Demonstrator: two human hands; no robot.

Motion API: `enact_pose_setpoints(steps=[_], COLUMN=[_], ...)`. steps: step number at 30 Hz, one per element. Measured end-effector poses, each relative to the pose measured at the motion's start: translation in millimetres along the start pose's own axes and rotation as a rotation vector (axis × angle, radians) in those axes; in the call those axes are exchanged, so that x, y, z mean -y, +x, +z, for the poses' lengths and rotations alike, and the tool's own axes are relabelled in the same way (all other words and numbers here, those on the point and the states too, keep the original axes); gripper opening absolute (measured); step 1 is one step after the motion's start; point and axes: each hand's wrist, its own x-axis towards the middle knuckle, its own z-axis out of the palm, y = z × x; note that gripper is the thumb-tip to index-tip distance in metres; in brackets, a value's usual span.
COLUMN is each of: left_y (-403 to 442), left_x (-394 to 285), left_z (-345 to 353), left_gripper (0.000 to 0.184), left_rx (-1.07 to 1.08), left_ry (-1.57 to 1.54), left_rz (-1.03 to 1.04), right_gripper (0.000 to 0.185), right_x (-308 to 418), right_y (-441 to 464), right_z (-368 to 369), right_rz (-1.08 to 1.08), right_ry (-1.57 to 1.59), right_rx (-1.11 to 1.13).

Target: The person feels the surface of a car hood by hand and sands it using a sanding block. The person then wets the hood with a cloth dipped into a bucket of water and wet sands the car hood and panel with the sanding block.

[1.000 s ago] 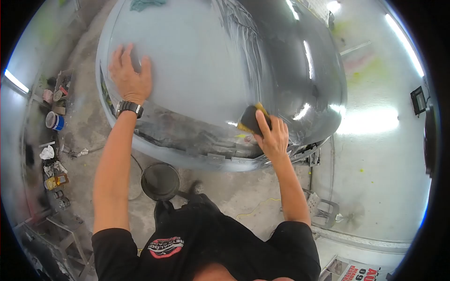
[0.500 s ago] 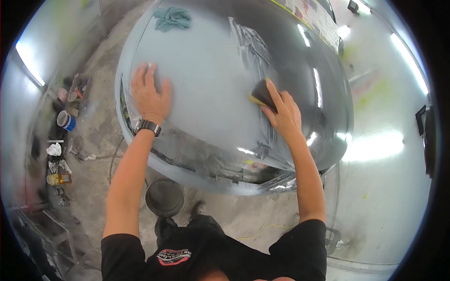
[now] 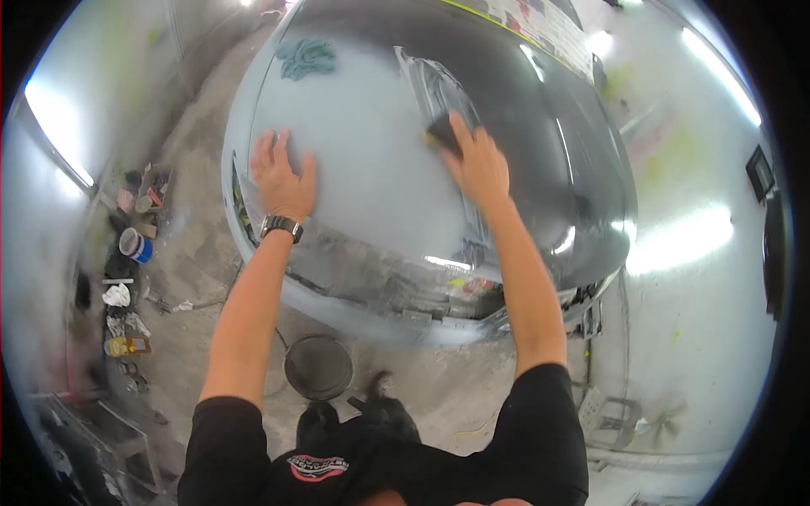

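A car hood fills the middle of the head view, dull pale grey on the left and glossy dark on the right. On its left side my left hand lies flat with spread fingers, a black watch at the wrist. My right hand grips a dark sanding block with a yellowish edge, pressed against the hood. Wet-looking dark streaks run along the border between the two tones, above and below the block. A crumpled teal cloth rests on the hood's upper left.
Below the car's front stands a dark bucket near my feet. Along the left wall are a blue-and-white tub, a box of items and a yellow container. Masking paper covers the windshield area.
My right hand has moved up and left with the sanding block along the streaked border. The camera view has shifted slightly; my left hand stays flat on the hood.
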Motion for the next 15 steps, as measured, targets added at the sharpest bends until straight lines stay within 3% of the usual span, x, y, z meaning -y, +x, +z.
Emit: enact_pose_setpoints(steps=[5,8,11,15], left_y=[-2.6,-2.3,-1.7,-17.7], left_x=[1.8,3.0,-8.9,-71.4], left_z=[2.0,3.8,-11.0,1.5], left_gripper=[0.072,0.079,0.085,0.093], left_rx=[0.084,0.209,0.445,0.542], left_ry=[0.078,0.211,0.125,0.058], left_rz=[0.035,0.072,0.506,0.709], right_gripper=[0.091,0.086,0.084,0.078], right_x=[38.5,50.4,73.1,97.5], right_y=[-209.4,-291.2,-388.7,-522.6], right_z=[-26.7,-35.0,-38.0,-12.5], right_rz=[0.066,0.162,0.447,0.824], right_ry=[0.007,0.092,0.231,0.387], right_rx=[-0.081,-0.105,0.038,0.196])
